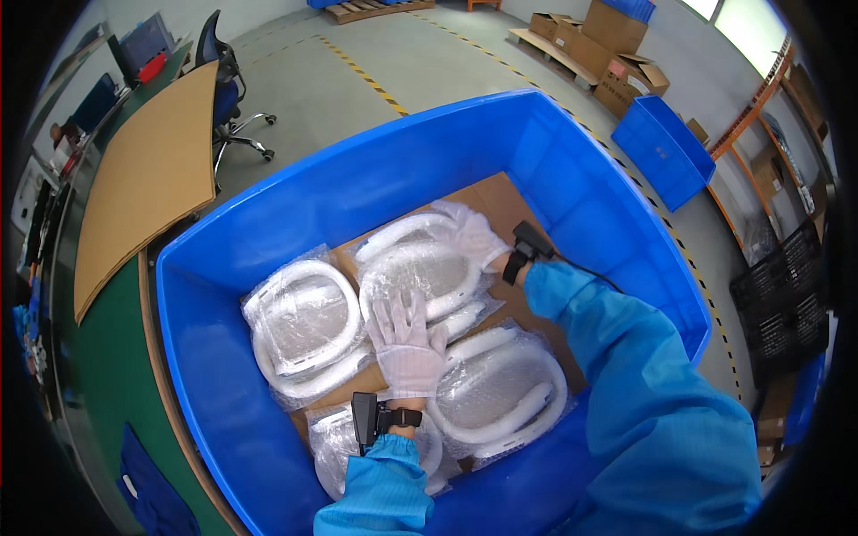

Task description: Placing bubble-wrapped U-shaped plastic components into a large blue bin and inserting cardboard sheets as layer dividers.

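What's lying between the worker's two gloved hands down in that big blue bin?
In the head view, a bagged white ring-shaped part lies between the left hand and the right hand; both hands rest on its plastic wrap, inside the blue bin.

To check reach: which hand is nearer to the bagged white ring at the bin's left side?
Left. The left hand lies just right of that ring; the right hand is farther, beyond the middle ring.
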A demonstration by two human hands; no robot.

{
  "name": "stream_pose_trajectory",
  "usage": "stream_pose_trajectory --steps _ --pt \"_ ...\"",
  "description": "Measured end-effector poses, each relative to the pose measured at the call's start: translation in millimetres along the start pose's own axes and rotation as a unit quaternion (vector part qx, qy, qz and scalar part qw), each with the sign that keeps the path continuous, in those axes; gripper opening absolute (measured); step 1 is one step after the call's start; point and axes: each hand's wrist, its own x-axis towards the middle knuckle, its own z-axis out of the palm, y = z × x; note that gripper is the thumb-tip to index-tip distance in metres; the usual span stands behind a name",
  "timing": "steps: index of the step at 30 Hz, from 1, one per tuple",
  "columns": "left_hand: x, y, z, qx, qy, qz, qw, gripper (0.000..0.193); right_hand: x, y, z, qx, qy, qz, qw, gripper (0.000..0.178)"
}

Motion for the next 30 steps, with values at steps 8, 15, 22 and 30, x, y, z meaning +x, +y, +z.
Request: stream_pose_trajectory --steps 8,15,22,30 --pt "-8 -10 21 0.038 -0.029 -0.026 0.999 0.070 -12 -8 24 -0.201 0.017 -0.056 0.978 0.059" --pt "-33 -27 -71 -0.010 -0.023 0.026 0.999 0.069 -64 -88 16 -0.341 0.030 -0.216 0.914 0.062" --pt "-163 -9 -267 -0.070 -0.062 0.040 0.995 0.052 -102 -82 33 -0.311 -0.183 -0.213 0.908 0.063" --pt "-442 38 -370 -0.002 0.195 -0.379 0.905 0.042 -164 -236 47 -0.229 -0.212 -0.392 0.866 0.037"
